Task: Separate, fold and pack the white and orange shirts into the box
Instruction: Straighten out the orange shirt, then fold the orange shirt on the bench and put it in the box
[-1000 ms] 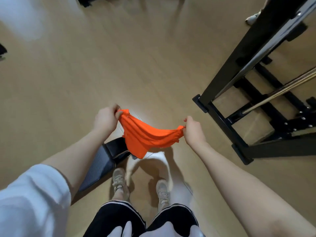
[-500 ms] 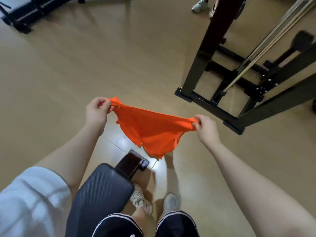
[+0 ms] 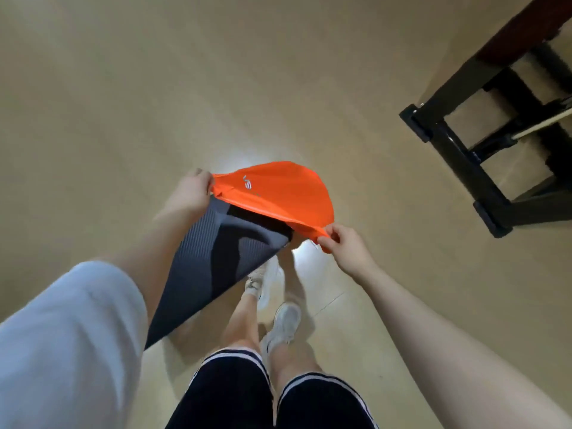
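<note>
Since half a second ago the orange shirt point(image 3: 280, 193) has swung up from hanging slack between the hands into a billowed dome, and it now floats just above the far end of the dark ribbed worktop point(image 3: 213, 261), apparently mid-flick as it is laid out. One edge is pinched in the left hand point(image 3: 190, 193) at the worktop's far left corner, the other edge in the right hand point(image 3: 349, 252) nearer the body; the hands are held apart with the cloth stretched between them. A small pale logo shows on the upper side of the shirt. As for progress, the orange shirt looks separated and in hand but not yet spread flat, so folding has probably not begun. No white shirt and no box can be seen, so whether any packing is done cannot be told. A black metal frame point(image 3: 464, 156) stands on the floor point(image 3: 154, 88) well off to the right.
</note>
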A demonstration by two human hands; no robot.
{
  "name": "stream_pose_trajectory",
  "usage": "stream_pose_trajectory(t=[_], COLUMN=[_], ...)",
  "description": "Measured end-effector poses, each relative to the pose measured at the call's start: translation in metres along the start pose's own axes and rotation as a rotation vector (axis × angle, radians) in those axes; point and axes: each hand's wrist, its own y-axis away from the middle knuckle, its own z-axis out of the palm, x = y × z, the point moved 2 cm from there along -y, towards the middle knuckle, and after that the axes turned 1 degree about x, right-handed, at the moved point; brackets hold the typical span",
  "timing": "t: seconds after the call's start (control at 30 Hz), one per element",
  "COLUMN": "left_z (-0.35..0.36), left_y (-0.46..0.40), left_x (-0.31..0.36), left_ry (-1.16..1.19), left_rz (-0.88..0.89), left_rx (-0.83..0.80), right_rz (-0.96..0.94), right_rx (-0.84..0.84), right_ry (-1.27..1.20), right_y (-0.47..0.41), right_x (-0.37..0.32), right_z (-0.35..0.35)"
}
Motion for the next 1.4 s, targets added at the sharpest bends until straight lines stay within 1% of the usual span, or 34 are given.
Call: stream_pose_trajectory(t=[0.1,0.2,0.33,0.43,0.53,0.63,0.67,0.73,0.83,0.93,1.03,1.07,1.13,1.23,1.3,1.4], left_z=[0.003,-0.006,-0.018,-0.026,-0.034,-0.036,-0.038,-0.040,-0.042,-0.046,-0.046,-0.045,-0.043,-0.030,-0.017,0.010], left_y=[0.031,0.058,0.086,0.104,0.122,0.141,0.146,0.155,0.161,0.166,0.168,0.169,0.170,0.175,0.182,0.190], left_x=[-0.065,-0.115,-0.174,-0.221,-0.283,-0.341,-0.358,-0.384,-0.413,-0.436,-0.445,-0.444,-0.435,-0.408,-0.386,-0.350], left_ry=[-0.055,-0.106,-0.157,-0.180,-0.217,-0.147,-0.164,-0.197,-0.280,-0.326,-0.474,-0.505,-0.511,-0.419,-0.328,-0.135], left_rz=[-0.090,-0.164,-0.082,-0.056,-0.068,-0.071,-0.073,-0.090,-0.054,-0.115,-0.196,-0.217,-0.212,-0.107,-0.106,-0.160], left_rx=[-0.050,-0.046,-0.023,-0.049,-0.034,-0.012,-0.011,-0.007,0.022,0.030,-0.016,-0.019,-0.001,0.033,-0.018,-0.134], right_rz=[0.002,0.013,-0.001,-0.009,-0.030,-0.019,-0.013,0.018,0.125,0.186,0.210,0.219,0.237,0.233,0.239,0.281], right_rx=[-0.099,-0.208,-0.342,-0.384,-0.432,-0.528,-0.548,-0.586,-0.685,-0.800,-0.885,-0.889,-0.809,-0.575,-0.488,-0.442], right_ry=[-0.017,0.003,0.012,0.072,0.153,0.214,0.224,0.197,-0.001,-0.037,0.022,0.053,0.074,0.075,0.138,0.205], right_y=[0.014,0.028,0.053,0.070,0.084,0.105,0.113,0.128,0.145,0.157,0.166,0.167,0.165,0.155,0.146,0.134], right_x=[0.002,-0.004,-0.021,-0.037,-0.049,-0.053,-0.053,-0.053,-0.054,-0.058,-0.059,-0.056,-0.052,-0.042,-0.028,-0.004], right_z=[0.064,0.127,0.215,0.281,0.351,0.416,0.435,0.468,0.503,0.529,0.546,0.547,0.540,0.505,0.474,0.420])
